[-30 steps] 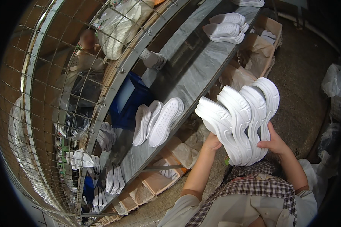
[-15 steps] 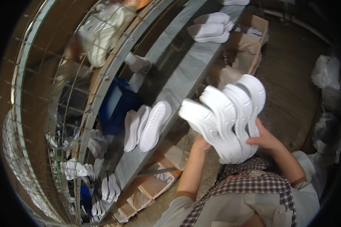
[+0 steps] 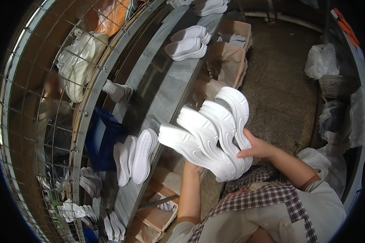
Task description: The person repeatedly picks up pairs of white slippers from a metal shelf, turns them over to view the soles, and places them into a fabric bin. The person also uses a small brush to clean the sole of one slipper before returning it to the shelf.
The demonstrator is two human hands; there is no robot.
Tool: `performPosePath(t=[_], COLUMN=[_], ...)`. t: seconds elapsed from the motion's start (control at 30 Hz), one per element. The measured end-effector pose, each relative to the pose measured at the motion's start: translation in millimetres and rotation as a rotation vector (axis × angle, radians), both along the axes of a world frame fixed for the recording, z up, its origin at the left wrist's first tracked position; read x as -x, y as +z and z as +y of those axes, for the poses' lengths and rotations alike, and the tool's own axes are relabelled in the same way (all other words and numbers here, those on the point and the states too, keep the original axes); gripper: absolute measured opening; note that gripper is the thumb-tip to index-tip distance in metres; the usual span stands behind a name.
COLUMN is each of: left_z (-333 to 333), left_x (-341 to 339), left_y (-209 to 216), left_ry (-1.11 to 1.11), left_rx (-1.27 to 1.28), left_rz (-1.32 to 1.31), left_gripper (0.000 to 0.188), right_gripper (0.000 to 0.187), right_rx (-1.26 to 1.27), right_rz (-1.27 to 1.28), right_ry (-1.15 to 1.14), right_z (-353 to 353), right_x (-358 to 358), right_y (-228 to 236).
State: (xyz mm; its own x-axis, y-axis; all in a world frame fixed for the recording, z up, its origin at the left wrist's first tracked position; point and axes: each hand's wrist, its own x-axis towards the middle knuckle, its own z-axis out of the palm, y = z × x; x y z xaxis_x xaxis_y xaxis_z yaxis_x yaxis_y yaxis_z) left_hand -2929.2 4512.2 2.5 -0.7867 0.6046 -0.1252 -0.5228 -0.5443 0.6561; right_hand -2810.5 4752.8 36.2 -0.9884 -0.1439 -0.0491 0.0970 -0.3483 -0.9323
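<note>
Although the left hand (image 3: pixel 194 166) is largely concealed beneath the row of thick, white, wavy-sided foam soles (image 3: pixel 202 130), both hands are clamped on that row from opposite sides; the right hand (image 3: pixel 257 146) shows its thumb against the outermost sole. The row is held up ahead of the checked fabric apron (image 3: pixel 267 196). Its left end overlaps, in view, the edge of the long grey marbled counter (image 3: pixel 154 107); clearance there cannot be determined. White perforated soles (image 3: pixel 145 156) stand near that edge, close to a dark blue plastic bin (image 3: pixel 102 139). Metal-framed wire mesh (image 3: pixel 86 113) partly screens a blurred person (image 3: pixel 52 87). Paper-lined boxes (image 3: pixel 230 60) run partly under the counter. Room for moving lies rightward, over brown floor (image 3: pixel 284 91).
</note>
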Motion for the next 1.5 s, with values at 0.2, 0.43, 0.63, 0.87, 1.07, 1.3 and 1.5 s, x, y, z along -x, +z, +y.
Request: performPosePath(t=[0.2,0.43,0.63,0.87,1.07,1.3,1.5], left_z=[-5.5,0.7,3.5,8.4,20.5,48.5,42.5], left_x=[2.9,9.9,1.4,5.6,-2.2,-46.8,-45.0], left_y=[-6.3,-8.5,3.3,5.9,17.9,54.9,71.3], left_ry=[-0.036,-0.022,0.144,0.1,0.133,-0.103,-0.307], left_rx=[0.013,0.244,0.621,0.27,0.168,0.139,-0.438], left_rz=[-0.077,0.097,0.404,0.226,0.221,-0.248,-0.253], left_gripper=[0.045,0.063,0.054,0.044,0.05,0.062,0.061], right_gripper=[0.107,0.097,0.092,0.092,0.088,0.079,0.047], right_rx=[-0.137,-0.015,-0.154,-0.342,-0.4,-0.582,-0.313], right_rz=[-0.012,0.029,0.112,0.253,0.251,0.326,0.483], right_ry=[-0.065,-0.071,-0.083,-0.056,-0.071,-0.216,-0.148], right_z=[2.6,2.1,14.7,34.8,38.9,42.2,50.0], right_x=[0.0,10.8,15.6,36.9,39.8,62.8,58.0], right_y=[-18.5,-6.5,4.6,12.4,14.0,2.9,2.3])
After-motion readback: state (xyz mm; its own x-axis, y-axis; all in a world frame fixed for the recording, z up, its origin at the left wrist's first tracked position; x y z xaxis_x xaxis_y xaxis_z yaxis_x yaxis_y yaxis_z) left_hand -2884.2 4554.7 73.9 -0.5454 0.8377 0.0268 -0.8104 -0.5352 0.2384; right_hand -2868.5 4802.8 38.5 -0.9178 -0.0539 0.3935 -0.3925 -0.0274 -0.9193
